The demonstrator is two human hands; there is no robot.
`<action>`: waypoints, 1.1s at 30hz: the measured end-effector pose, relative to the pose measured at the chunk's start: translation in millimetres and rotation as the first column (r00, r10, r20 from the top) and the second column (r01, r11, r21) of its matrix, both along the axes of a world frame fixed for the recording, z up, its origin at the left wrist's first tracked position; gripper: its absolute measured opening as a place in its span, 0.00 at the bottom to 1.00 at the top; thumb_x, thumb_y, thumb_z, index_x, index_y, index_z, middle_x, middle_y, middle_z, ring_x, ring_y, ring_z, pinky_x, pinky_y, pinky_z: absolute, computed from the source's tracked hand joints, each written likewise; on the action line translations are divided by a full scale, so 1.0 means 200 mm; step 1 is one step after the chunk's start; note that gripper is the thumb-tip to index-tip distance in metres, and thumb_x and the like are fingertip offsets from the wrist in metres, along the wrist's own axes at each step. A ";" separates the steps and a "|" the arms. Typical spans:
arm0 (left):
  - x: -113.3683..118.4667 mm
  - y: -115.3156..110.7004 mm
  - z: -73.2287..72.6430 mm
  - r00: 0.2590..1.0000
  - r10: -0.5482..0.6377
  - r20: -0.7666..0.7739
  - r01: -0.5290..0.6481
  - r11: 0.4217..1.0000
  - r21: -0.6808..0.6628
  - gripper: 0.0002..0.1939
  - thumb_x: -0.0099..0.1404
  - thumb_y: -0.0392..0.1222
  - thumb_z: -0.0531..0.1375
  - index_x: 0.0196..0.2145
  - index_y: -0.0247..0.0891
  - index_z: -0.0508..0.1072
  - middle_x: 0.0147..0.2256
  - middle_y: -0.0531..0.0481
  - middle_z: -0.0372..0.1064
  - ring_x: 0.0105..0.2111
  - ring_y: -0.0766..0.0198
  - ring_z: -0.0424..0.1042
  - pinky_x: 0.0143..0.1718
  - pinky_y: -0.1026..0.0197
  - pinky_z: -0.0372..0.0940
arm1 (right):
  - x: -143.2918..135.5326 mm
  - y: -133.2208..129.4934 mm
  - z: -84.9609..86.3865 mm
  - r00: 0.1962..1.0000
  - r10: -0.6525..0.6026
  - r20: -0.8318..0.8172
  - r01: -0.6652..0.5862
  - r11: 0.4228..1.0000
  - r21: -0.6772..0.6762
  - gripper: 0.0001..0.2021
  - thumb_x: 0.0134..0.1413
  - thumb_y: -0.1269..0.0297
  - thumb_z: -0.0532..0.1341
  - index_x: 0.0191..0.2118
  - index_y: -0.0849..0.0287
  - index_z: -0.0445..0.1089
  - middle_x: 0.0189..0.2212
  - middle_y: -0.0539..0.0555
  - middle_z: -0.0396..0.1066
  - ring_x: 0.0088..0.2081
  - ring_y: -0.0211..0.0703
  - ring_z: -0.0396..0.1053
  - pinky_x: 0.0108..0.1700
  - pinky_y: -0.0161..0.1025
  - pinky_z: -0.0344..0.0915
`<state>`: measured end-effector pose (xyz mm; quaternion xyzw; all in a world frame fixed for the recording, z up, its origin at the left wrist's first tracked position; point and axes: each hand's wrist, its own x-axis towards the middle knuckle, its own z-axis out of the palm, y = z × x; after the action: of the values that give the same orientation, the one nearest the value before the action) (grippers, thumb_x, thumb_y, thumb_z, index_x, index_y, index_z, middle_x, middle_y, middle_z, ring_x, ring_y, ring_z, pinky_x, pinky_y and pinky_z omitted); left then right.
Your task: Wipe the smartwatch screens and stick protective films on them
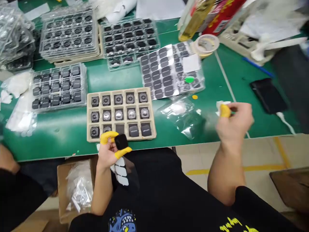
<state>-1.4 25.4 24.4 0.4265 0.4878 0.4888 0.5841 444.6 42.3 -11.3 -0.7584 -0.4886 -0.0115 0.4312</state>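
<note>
My left hand [112, 149], with yellow finger covers, grips a black square watch-like piece [121, 142] by its edges, just in front of the beige tray. In that tray [152, 124] dark square pieces sit in rows of compartments; one front compartment [120, 129] shows no piece standing up in it. Over the table's right part, my right hand [234, 120] is closed on a small white wipe or paper [219, 108]. A clear plastic bag [185, 117] lies between the tray and my right hand.
Clear trays [59, 87] of dark pieces stand at the left and back. Sticker sheets [159, 72], tape rolls [206, 44] and a phone-like black device [268, 95] lie further right. Below the table is a cardboard box [62, 193]. Another person's arm [8, 162] rests at the far left.
</note>
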 end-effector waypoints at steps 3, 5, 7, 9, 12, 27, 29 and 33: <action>0.02 -0.01 -0.02 0.998 -0.052 0.032 0.050 0.998 0.047 0.39 0.41 0.52 0.89 0.45 0.44 0.75 0.29 0.65 0.66 0.25 0.71 0.77 0.31 0.66 0.81 | -0.32 -0.04 0.13 0.968 0.245 -0.062 -0.237 0.965 0.116 0.05 0.68 0.57 0.65 0.44 0.48 0.69 0.39 0.57 0.70 0.37 0.54 0.70 0.40 0.53 0.67; 0.03 -0.03 -0.04 0.996 -0.086 0.035 0.085 0.996 0.036 0.39 0.43 0.54 0.88 0.46 0.45 0.75 0.30 0.65 0.66 0.24 0.73 0.75 0.32 0.67 0.79 | -0.58 -0.07 0.21 0.826 0.556 -0.093 -0.551 0.831 0.080 0.05 0.70 0.62 0.67 0.48 0.47 0.74 0.43 0.57 0.77 0.40 0.54 0.77 0.42 0.51 0.74; 0.04 -0.04 -0.05 0.991 -0.129 0.033 0.128 0.991 0.030 0.40 0.44 0.55 0.88 0.48 0.45 0.74 0.32 0.63 0.69 0.25 0.72 0.75 0.31 0.67 0.77 | -0.82 -0.09 0.28 0.597 0.799 -0.070 -0.793 0.601 0.102 0.04 0.72 0.63 0.67 0.48 0.46 0.75 0.41 0.52 0.80 0.40 0.49 0.79 0.42 0.45 0.77; 0.04 -0.05 -0.06 0.988 -0.155 0.027 0.153 0.987 0.051 0.42 0.43 0.55 0.88 0.49 0.45 0.73 0.34 0.60 0.72 0.26 0.72 0.74 0.29 0.69 0.73 | -1.01 -0.07 0.32 0.392 0.920 -0.013 -0.912 0.390 0.130 0.05 0.75 0.66 0.64 0.50 0.49 0.76 0.41 0.53 0.80 0.39 0.46 0.78 0.40 0.42 0.76; 0.03 -0.07 -0.08 0.986 -0.164 0.011 0.163 0.983 0.089 0.43 0.41 0.56 0.88 0.49 0.45 0.73 0.34 0.60 0.71 0.24 0.75 0.69 0.27 0.70 0.69 | -1.14 -0.02 0.33 0.243 0.968 0.065 -0.966 0.236 0.103 0.10 0.76 0.72 0.60 0.50 0.54 0.78 0.37 0.54 0.78 0.35 0.43 0.73 0.35 0.39 0.70; -0.01 -0.07 -0.14 0.969 -0.234 0.076 0.236 0.971 -0.024 0.45 0.43 0.57 0.88 0.49 0.46 0.69 0.35 0.60 0.72 0.29 0.69 0.73 0.33 0.65 0.70 | -1.16 0.07 0.31 0.264 0.948 0.178 -0.964 0.267 0.009 0.10 0.77 0.70 0.61 0.48 0.56 0.82 0.37 0.55 0.76 0.35 0.44 0.70 0.35 0.40 0.63; -0.01 -0.07 -0.14 0.968 -0.238 0.075 0.240 0.970 -0.024 0.44 0.44 0.56 0.88 0.50 0.46 0.69 0.36 0.59 0.73 0.30 0.68 0.74 0.34 0.64 0.70 | -1.17 0.08 0.31 0.312 0.928 0.203 -0.949 0.316 0.013 0.10 0.77 0.70 0.61 0.48 0.57 0.82 0.38 0.56 0.77 0.36 0.45 0.71 0.35 0.41 0.63; -0.02 -0.07 -0.14 0.967 -0.238 0.092 0.244 0.968 -0.061 0.47 0.38 0.57 0.89 0.49 0.45 0.70 0.33 0.60 0.72 0.26 0.71 0.71 0.31 0.66 0.68 | -1.14 0.09 0.33 0.082 0.988 0.129 -0.997 0.079 0.026 0.10 0.78 0.69 0.60 0.47 0.55 0.81 0.34 0.54 0.76 0.36 0.44 0.70 0.36 0.40 0.64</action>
<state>-6.3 12.1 -3.7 0.4404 0.4246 0.4139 0.6741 215.6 60.9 54.7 -0.2023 -0.8875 0.2277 0.3457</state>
